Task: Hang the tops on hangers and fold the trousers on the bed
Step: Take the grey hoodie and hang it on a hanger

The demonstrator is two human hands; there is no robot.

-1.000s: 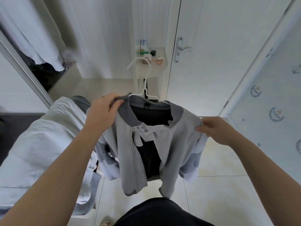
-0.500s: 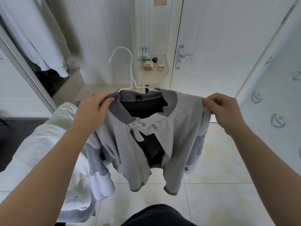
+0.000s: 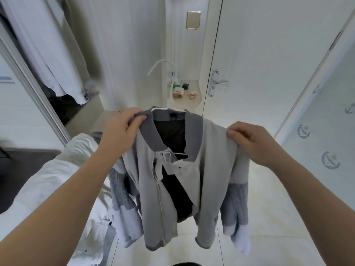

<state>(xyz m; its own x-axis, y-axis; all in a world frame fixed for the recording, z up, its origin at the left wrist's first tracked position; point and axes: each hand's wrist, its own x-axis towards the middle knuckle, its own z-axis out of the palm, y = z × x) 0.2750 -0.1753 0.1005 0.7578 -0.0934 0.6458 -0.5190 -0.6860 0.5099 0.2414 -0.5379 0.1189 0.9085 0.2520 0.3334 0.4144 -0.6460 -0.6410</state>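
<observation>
The grey zip jacket (image 3: 211, 169) hangs in mid-air in front of the person, draped on a white plastic hanger (image 3: 170, 93) whose hook stands free above the collar. It looks soft and light, unzipped, with knit sleeves dangling loose, so I judge it will sag and slip off one side unless it is held at the shoulders. It is held there: the left hand (image 3: 123, 127) pinches the collar edge at one shoulder and the right hand (image 3: 247, 139) pinches the fabric at the other. For carrying, the hook would be the firmer hold. Open tiled floor (image 3: 269, 217) lies below. The wardrobe (image 3: 57, 54), with pale clothes hanging inside, opens to the left behind its sliding-door frame (image 3: 34, 93). The closed door (image 3: 278, 54) stands ahead, and a corner shelf (image 3: 192, 100) of small items and the door handle (image 3: 221, 82) lie beyond the hook.
</observation>
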